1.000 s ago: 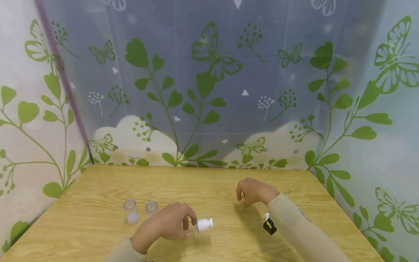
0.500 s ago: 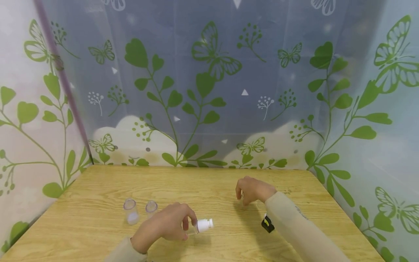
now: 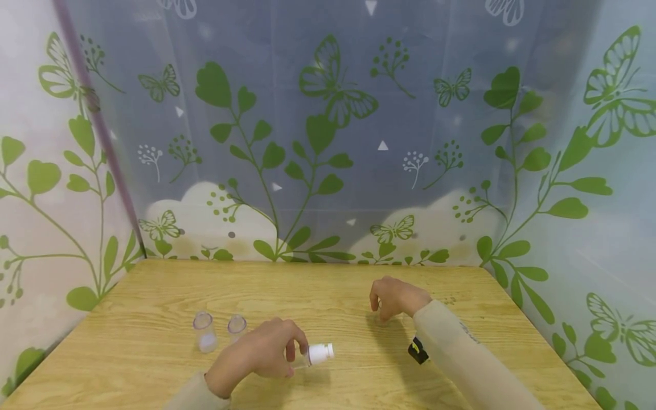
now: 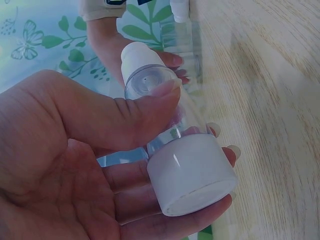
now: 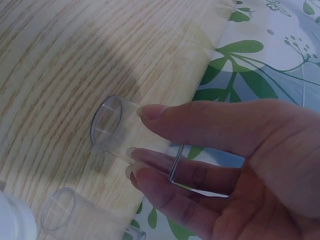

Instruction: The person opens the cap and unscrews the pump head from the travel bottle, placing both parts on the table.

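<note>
My left hand [image 3: 269, 347] holds a clear pump bottle [image 3: 320, 353] lying on its side, white pump end toward the right. The left wrist view shows its white base [image 4: 192, 175] across the fingers, with the thumb along the clear body. Over the table's right half, my right hand [image 3: 393, 299] pinches a clear cylindrical cap [image 5: 127, 125] between thumb and fingertips. The cap's round end is down near the tabletop; in the head view the fingers hide most of it. Beside that hand lies another clear cylinder [image 5: 82, 215].
Two clear open-mouthed containers stand at the left, one [image 3: 205, 336] with a white bottom, the other [image 3: 237, 326] partly behind my left hand. A black piece with a yellow mark [image 3: 418, 350] shows beside the right sleeve. The wood-grain table [image 3: 307, 285] meets a leaf-printed curtain [image 3: 328, 171].
My right forearm has shifted slightly left, and the black piece beside it has moved slightly left too. The left hand with the pump bottle has hardly moved.
</note>
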Demonstrator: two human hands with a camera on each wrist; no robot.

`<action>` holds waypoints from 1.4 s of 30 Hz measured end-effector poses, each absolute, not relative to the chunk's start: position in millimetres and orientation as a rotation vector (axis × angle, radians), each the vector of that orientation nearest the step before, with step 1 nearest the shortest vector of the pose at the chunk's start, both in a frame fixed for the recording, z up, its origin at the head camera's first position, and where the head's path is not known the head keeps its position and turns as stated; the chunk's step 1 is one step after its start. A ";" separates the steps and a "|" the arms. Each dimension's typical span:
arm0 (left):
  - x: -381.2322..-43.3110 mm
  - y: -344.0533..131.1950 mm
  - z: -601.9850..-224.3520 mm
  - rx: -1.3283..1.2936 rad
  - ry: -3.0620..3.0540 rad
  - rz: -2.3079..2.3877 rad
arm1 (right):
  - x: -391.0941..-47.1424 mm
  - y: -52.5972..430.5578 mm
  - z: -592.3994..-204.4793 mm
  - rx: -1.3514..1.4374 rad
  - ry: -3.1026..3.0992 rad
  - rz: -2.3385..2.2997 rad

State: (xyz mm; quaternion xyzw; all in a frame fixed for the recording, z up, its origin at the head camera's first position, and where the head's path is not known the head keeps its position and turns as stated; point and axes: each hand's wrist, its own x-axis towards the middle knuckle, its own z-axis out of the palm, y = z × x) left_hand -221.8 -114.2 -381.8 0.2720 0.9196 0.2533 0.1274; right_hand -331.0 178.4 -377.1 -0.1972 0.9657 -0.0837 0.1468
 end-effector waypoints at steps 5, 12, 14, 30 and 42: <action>-222.3 -114.4 -382.4 0.804 2.678 0.739 | -333.2 178.7 -379.4 -0.570 2.785 -0.225; -222.0 -113.8 -383.1 0.799 2.673 0.730 | -332.2 178.2 -379.9 -0.551 2.783 -0.223; -222.3 -113.7 -383.0 0.795 2.672 0.729 | -331.8 178.3 -379.1 -0.543 2.780 -0.214; -222.5 -110.7 -383.5 0.805 2.675 0.715 | -300.6 159.9 -347.7 -0.947 2.856 -0.330; -222.9 -110.8 -385.3 0.823 2.680 0.721 | -262.2 138.8 -349.4 -1.198 2.633 -0.609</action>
